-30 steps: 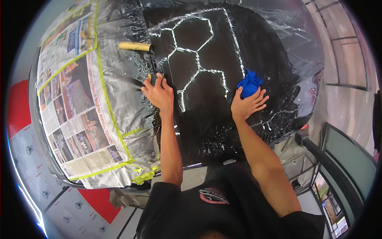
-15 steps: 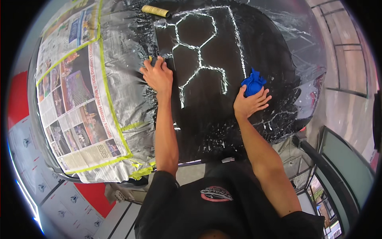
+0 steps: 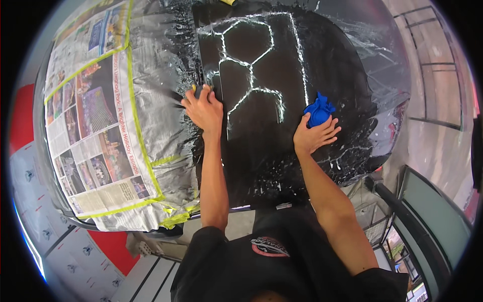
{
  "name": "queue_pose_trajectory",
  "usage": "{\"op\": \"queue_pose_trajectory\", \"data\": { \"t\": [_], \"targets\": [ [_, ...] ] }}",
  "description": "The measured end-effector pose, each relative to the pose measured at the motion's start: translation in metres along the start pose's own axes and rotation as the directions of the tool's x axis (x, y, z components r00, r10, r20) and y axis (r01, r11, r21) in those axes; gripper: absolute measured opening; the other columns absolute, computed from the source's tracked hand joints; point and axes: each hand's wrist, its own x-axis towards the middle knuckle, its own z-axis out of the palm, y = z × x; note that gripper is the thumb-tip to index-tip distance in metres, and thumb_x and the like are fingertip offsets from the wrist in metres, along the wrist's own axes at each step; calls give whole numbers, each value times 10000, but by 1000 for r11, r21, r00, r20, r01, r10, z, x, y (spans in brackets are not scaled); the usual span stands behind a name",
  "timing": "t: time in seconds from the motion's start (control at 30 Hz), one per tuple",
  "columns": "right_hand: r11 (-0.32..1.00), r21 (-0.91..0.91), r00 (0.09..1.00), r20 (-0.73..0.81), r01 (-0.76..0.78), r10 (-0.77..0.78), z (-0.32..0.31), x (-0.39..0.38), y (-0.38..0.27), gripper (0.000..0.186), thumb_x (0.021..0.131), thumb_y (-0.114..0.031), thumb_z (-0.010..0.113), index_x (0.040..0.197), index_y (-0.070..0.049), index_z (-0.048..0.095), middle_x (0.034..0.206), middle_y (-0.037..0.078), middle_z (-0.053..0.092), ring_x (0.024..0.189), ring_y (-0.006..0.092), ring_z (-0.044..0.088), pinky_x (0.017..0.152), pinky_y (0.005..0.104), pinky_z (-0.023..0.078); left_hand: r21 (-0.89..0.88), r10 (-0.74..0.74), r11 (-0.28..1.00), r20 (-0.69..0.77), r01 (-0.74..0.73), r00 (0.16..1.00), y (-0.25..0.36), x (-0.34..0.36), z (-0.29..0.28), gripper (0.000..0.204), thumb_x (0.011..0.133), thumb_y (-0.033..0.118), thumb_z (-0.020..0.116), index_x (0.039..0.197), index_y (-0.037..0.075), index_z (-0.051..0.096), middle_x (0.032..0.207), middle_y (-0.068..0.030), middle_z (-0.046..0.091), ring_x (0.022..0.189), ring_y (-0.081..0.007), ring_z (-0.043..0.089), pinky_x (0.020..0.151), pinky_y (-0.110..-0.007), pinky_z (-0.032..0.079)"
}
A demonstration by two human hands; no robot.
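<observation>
My left hand (image 3: 204, 112) lies on the left edge of the glossy black panel (image 3: 251, 156), its fingers curled over a small dark block (image 3: 198, 91) with a bit of yellow at its side. Most of the block is hidden under the fingers. My right hand (image 3: 314, 136) presses a crumpled blue cloth (image 3: 318, 110) to the panel, thumb and fingers around its near side. White lines (image 3: 251, 68) in a hexagon-like pattern run across the panel between my hands. A long straight white line ends at the cloth.
Newspaper (image 3: 105, 146) edged with yellow-green tape (image 3: 133, 100) and silvery plastic sheet (image 3: 158, 123) cover the surface on the left. A yellow tube-shaped thing (image 3: 228, 2) is cut off at the top edge. White splashes dot the black surface near me. A dark-framed glass panel (image 3: 435, 206) stands right.
My left hand has slid toward me along the panel's edge with the dark block. The yellow tube has shifted away and to the right. My right hand and the cloth have barely moved.
</observation>
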Motion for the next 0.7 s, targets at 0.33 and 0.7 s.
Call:
{"op": "queue_pose_trajectory", "data": {
  "t": [0.33, 0.7],
  "targets": [
    [1000, -13, 1000, 2, -5, 5, 1, 4, 0, 834, 912, -506, 657, 1517, -29, 337, 1601, 211, 311, 1528, 453, 168, 1219, 638, 129, 5, 7, 1000, -21, -7, 1000, 0, 4, 7, 230, 803, 178, 777, 1032, 182, 789, 1207, -177, 589, 1027, -388, 558, 803, -481, 512],
    [1000, 6, 1000, -9, -13, 13, 0, 1, -2, 842, 906, -511, 667, 1518, -33, 340, 1598, 197, 324, 1527, 450, 169, 1220, 633, 127, 12, 77, 997, -33, -76, 997, -6, 8, 5, 260, 810, 180, 756, 1069, 191, 770, 1191, -143, 587, 1017, -384, 547, 811, -477, 492]
  ]
}}
